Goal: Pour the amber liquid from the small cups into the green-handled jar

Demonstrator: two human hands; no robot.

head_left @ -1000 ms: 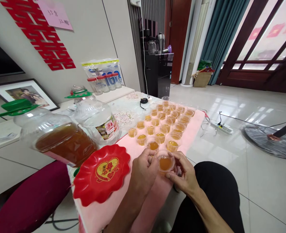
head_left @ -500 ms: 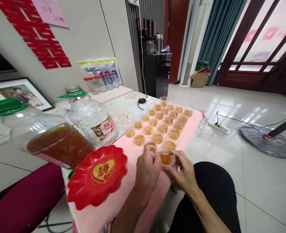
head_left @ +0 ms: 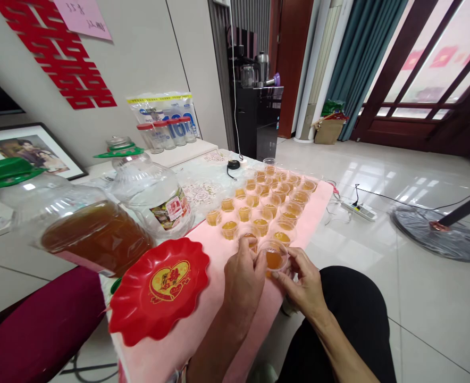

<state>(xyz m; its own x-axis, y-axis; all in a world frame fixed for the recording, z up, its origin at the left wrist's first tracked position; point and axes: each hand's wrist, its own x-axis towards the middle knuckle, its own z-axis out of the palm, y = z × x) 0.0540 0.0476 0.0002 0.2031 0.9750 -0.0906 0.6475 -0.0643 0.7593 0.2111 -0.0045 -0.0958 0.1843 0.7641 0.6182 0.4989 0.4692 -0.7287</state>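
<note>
Both hands are holding one small clear cup [head_left: 274, 256] of amber liquid just above the near right edge of the worktop [head_left: 203, 183]. The left hand [head_left: 243, 276] is closing its grip on the cup's left rim, and the right hand [head_left: 303, 284] is pinching its right side. Right behind it, rows of filled cups [head_left: 273, 201] are crowding the pink cloth [head_left: 219, 250] toward the far right corner, the nearest almost touching the left fingers. A red heart plate [head_left: 159, 290] is lying at the near left edge, with a half-full oil jug [head_left: 79, 229] and an empty jug [head_left: 151, 191] standing behind it.
</note>
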